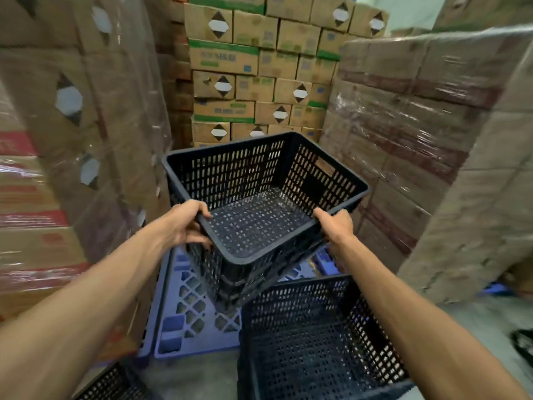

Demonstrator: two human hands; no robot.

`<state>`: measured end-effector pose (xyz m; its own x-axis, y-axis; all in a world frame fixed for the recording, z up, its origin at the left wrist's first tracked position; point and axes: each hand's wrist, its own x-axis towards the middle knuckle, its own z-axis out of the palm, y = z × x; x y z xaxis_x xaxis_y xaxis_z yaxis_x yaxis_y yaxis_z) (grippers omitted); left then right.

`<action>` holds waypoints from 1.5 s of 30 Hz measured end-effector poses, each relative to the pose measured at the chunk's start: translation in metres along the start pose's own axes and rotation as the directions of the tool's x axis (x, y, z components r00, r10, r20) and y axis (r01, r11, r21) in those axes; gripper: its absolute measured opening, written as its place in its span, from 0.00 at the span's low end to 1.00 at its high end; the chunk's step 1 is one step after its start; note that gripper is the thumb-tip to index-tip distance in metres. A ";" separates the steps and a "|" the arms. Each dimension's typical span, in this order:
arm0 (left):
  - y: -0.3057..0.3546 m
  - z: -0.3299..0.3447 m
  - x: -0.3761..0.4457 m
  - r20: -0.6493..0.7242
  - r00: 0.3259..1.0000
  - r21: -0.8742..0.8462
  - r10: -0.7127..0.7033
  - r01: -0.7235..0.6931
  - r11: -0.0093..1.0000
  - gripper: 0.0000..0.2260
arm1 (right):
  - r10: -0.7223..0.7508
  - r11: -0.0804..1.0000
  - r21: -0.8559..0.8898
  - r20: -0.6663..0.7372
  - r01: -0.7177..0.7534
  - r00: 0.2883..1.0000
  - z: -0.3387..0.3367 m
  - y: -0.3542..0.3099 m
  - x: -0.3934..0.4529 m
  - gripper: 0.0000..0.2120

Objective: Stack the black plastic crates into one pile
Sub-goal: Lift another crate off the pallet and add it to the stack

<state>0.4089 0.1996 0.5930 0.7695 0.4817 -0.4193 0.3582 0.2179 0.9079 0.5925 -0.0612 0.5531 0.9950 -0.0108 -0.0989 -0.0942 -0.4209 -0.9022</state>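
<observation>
Tall stacks of cardboard boxes (253, 67), some under clear stretch wrap, wall in a narrow storeroom aisle, with a blue plastic pallet (190, 310) lying on the grey floor. Over that pallet a person holds a black crate (259, 197) up in the air, tilted and turned cornerwise: the left hand (184, 226) is closed around the near-left rim, thumb on top and fingers curled beneath, and the right hand (336, 226) clamps the near-right rim in the same way. The held item looks like more than one crate already nested, as ribs of a second rim show below the top one, though this is hard to confirm. A second black crate (317, 336) stands empty on the floor just below and to the right, and the corner of a third crate (115, 385) shows at the lower left. So the stacking seems under way but unfinished: the held load is not yet set down, and at least two crates stand apart.
</observation>
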 end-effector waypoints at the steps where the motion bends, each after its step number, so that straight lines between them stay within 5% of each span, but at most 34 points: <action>1: 0.003 0.007 -0.007 0.007 1.000 0.018 -0.008 0.007 1.000 0.03 | -0.021 1.000 -0.019 0.003 0.021 1.000 -0.011 0.002 -0.003 0.23; 13: -0.086 0.147 -0.068 -0.051 0.976 0.075 -0.211 0.215 0.974 0.06 | -0.051 0.979 -0.203 -0.104 0.029 0.993 -0.153 0.114 -0.056 0.29; 18: -0.127 0.169 -0.071 -0.061 0.958 0.115 -0.280 0.286 0.951 0.08 | 0.043 0.974 -0.221 -0.053 -0.054 0.998 -0.171 0.170 -0.074 0.29; 23: -0.145 0.169 -0.075 -0.173 0.957 0.151 -0.235 0.261 0.953 0.05 | -0.019 0.986 -0.166 0.076 0.031 0.997 -0.183 0.197 -0.090 0.24; 25: -0.148 0.168 -0.080 -0.182 0.964 0.148 -0.192 0.220 0.964 0.09 | -0.020 0.966 -0.252 0.117 0.049 0.993 -0.186 0.195 -0.097 0.25; 28: -0.154 0.170 -0.086 -0.213 0.968 0.102 -0.130 0.155 0.983 0.19 | -0.130 0.885 -0.454 -0.022 0.105 0.991 -0.192 0.185 -0.103 0.29; 31: -0.166 0.179 -0.093 -0.258 0.966 0.291 0.030 0.049 0.956 0.37 | -0.309 0.792 -0.552 0.008 0.262 0.951 -0.196 0.180 -0.102 0.29; 34: -0.178 0.198 -0.109 -0.256 0.935 0.609 0.245 -0.040 0.792 0.43 | -0.243 0.711 -0.601 0.277 0.365 0.930 -0.192 0.184 -0.095 0.19; 38: -0.192 0.227 -0.134 0.063 0.866 0.894 0.497 -0.270 0.358 0.25 | -0.150 0.634 -0.664 0.396 0.396 0.906 -0.199 0.187 -0.088 0.26; 42: -0.201 0.235 -0.147 0.333 0.800 0.925 0.500 -0.380 -0.008 0.34 | -0.109 0.411 -0.718 0.574 0.562 0.812 -0.223 0.171 -0.068 0.37; 45: -0.202 0.228 -0.146 0.404 0.755 0.912 0.516 -0.374 -0.168 0.28 | -0.205 0.225 -0.750 0.588 0.622 0.783 -0.239 0.162 -0.048 0.31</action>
<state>0.3451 -0.1084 0.4702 0.9796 0.1333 0.1502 0.1348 -0.9909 0.0000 0.5368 -0.3456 0.5115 0.7792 0.6111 -0.1391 0.6219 -0.7815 0.0505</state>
